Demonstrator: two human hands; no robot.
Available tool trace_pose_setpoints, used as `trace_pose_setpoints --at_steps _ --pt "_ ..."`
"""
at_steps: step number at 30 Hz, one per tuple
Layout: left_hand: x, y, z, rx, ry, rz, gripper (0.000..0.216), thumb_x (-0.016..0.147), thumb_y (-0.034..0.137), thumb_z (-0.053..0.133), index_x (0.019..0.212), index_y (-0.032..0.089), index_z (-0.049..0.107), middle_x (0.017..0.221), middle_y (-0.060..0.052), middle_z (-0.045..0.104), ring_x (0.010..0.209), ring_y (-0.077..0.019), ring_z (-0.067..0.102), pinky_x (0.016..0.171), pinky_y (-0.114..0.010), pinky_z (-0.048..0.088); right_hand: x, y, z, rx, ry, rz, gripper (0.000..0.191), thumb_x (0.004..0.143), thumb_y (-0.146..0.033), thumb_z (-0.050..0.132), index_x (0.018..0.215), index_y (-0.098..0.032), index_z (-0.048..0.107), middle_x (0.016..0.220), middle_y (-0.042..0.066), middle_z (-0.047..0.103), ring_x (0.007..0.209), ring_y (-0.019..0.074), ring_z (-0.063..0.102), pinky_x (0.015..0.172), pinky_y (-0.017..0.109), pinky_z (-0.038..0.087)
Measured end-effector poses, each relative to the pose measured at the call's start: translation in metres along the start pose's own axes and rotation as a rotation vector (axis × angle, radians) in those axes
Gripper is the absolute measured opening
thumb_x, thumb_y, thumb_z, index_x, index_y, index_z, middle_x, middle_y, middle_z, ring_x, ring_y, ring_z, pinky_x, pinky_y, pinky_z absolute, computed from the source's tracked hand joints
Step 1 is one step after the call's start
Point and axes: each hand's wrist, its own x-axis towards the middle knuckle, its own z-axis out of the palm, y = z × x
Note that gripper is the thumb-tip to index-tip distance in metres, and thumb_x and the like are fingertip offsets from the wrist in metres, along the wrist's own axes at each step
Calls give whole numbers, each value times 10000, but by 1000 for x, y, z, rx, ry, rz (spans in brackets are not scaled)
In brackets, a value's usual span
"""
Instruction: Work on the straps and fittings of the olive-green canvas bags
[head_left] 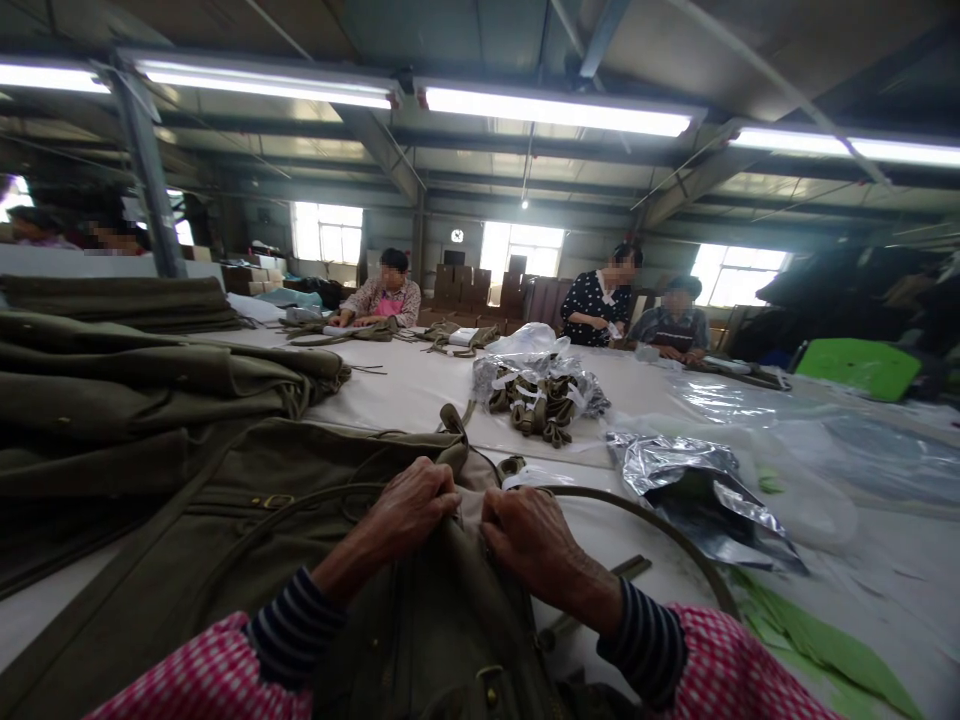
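A dark olive garment (pixel 322 560) of heavy cloth, with a zip and a small metal buckle (pixel 277 501), lies spread in front of me. My left hand (pixel 416 510) is closed on a fold of its cloth near the upper edge. Close beside it, my right hand (pixel 529 540) is closed too, fingers curled down at the cloth's right edge. The fingertips of both hands are hidden. A long olive strip (pixel 675 530) arcs out from near the right hand. Past the hands, a narrow loop of the same cloth (pixel 454 420) sticks up.
Folded olive garments (pixel 142 380) are piled on the left. Ahead sits a plastic bag of bundled olive straps (pixel 536 395). Silver foil packaging (pixel 697 490) and green cloth (pixel 832 640) lie on the white table (pixel 405 385) at right. Several people sit or stand across it.
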Motion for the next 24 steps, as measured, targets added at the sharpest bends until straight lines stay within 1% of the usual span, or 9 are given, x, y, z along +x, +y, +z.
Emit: trace_pose_setpoints --at_steps 6,9,15,24 --pt "1 1 -3 17 -36 10 165 845 325 549 762 199 615 859 -26 552 875 -212 569 770 -321 380 1 -9 -1 13 -32 18 121 857 -235 572 875 -189 682 826 72 745 775 208 665 629 325 240" --pt "1 -1 -1 19 -25 30 169 860 330 535 781 199 606 856 -25 551 889 -211 565 782 -320 382 -1 -4 1 28 -30 13 110 846 -218 575 879 -187 675 820 64 736 785 202 658 639 318 256" --pt "0 -4 2 33 -11 39 147 871 304 493 795 204 569 859 -21 533 894 -211 549 792 -323 371 -6 12 7 122 22 4 65 832 -205 591 828 -194 655 772 18 694 771 167 619 649 295 271" --pt "1 -4 2 29 -16 17 153 863 325 525 791 206 590 861 -20 544 877 -207 557 787 -319 374 -2 6 5 116 -3 26 82 852 -216 588 842 -191 666 769 24 685 766 169 604 653 301 269"
